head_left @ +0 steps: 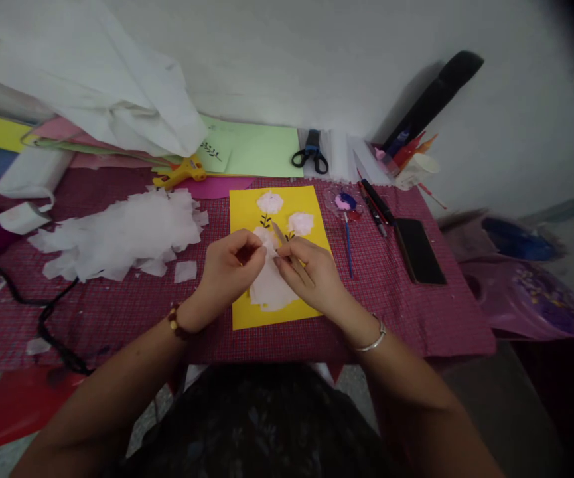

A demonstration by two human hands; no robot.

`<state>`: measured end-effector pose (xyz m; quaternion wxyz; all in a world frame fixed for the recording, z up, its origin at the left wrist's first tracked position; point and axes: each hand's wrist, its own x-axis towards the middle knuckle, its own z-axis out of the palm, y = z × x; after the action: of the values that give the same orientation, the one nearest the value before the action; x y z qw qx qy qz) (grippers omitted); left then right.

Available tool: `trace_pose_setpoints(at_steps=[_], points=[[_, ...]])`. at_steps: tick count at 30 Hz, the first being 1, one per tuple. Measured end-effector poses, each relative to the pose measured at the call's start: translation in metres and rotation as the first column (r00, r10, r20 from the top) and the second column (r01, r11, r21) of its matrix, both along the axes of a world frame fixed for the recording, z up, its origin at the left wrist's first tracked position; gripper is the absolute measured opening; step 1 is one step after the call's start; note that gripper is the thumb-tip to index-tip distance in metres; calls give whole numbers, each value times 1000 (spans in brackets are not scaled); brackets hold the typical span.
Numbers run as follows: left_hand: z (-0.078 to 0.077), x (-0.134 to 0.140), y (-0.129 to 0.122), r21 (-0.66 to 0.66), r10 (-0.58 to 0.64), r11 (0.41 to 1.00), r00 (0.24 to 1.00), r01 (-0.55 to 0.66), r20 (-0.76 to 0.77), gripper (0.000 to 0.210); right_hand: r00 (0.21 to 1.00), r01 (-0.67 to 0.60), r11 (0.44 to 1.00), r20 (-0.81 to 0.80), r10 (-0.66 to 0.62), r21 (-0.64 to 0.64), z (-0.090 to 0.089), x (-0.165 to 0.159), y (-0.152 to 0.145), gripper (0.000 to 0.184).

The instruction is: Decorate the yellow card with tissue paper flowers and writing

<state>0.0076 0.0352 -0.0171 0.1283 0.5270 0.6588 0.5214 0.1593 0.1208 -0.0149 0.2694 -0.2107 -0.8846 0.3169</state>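
Observation:
My left hand [231,265] is closed in a pinch above a yellow card [244,318]; whatever sits between its fingertips is too small to make out. Close beside it, my right hand [311,272] is closed around a pale, thin stick [279,232] whose end points up and away. The fingertips of both hands nearly meet. Under them the card bears a white paper vase shape [271,292], partly hidden by the hands. Two pale paper flowers, an upper one [269,202] and a right one [300,223], lie above dark leafy stems [265,220].
To the left lies a pile of white tissue squares [127,232], near a yellow glue gun [181,174] and a black cable [48,318]. Scissors [310,154] rest at the back. Rightward are a paintbrush [349,245], a paint palette [344,201], pens [373,202] and a phone [420,252].

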Motion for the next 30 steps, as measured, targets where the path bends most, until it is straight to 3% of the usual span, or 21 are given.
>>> trace_pose_setpoints(at_steps=[9,13,18,23,30], points=[[-1,3,-4,37,-124,991,979,131,-159,12,998,10,999,-62,-12,-36,3,-1,0,5],[-3,4,-4,40,-127,990,974,137,-187,12,997,33,999,-62,-35,-35,2,0,2,5],[-2,4,-3,27,-84,996,995,86,-61,12,992,89,990,-81,-98,-113,1,1,4,8],[-3,6,-3,50,-153,987,987,155,-39,9,996,26,985,-82,-41,-169,4,0,4,13],[-2,8,0,-51,-137,984,913,170,385,7,992,70,970,-89,-93,-235,3,-1,4,15]])
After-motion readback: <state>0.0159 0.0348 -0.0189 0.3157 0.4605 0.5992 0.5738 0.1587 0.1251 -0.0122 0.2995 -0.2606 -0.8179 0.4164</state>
